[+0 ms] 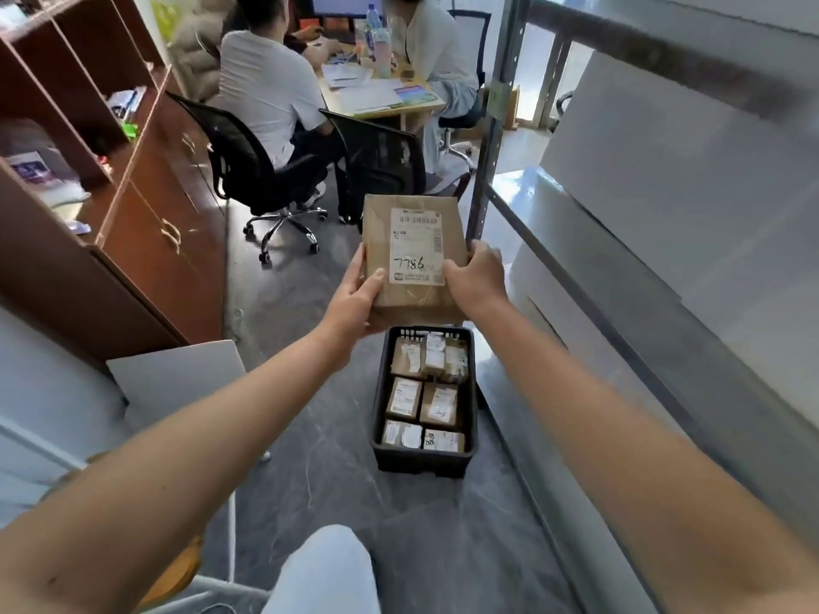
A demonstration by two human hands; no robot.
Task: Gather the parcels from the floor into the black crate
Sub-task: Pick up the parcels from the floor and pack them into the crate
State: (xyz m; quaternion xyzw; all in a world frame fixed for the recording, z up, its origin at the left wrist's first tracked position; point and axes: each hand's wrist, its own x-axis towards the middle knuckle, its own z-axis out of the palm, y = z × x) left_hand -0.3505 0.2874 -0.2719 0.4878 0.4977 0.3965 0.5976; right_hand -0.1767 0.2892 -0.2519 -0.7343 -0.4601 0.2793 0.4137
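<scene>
A: From the left, what does the left hand (356,290) have?

B: The near left corner of the brown parcel (414,259). The thumb lies flat on the top face and the fingers curl underneath.

A: And the parcel itself?

B: It is held in the air, face up, with its white label (416,232) showing. It sits just above and beyond the far end of the black crate (419,460), not in it yet.

A: How would you expect it to handle?

B: Light, I'd judge, since it is held at arm's length by its edges alone. It is flat and stiff enough not to sag between the hands. The paper wrap looks matt, so it shouldn't slip. I can't tell what is inside, so I'd treat it gently.

A: The right hand (476,277)?

B: It clasps the right edge, thumb on top beside the label, fingers wrapped round the side.

A: Best place to hold it?

B: Where it is held now, by the two long edges near the corners, which keeps it level. The small parcels (421,401) already fill the crate's floor, so it will probably have to lie flat on top of them.
</scene>
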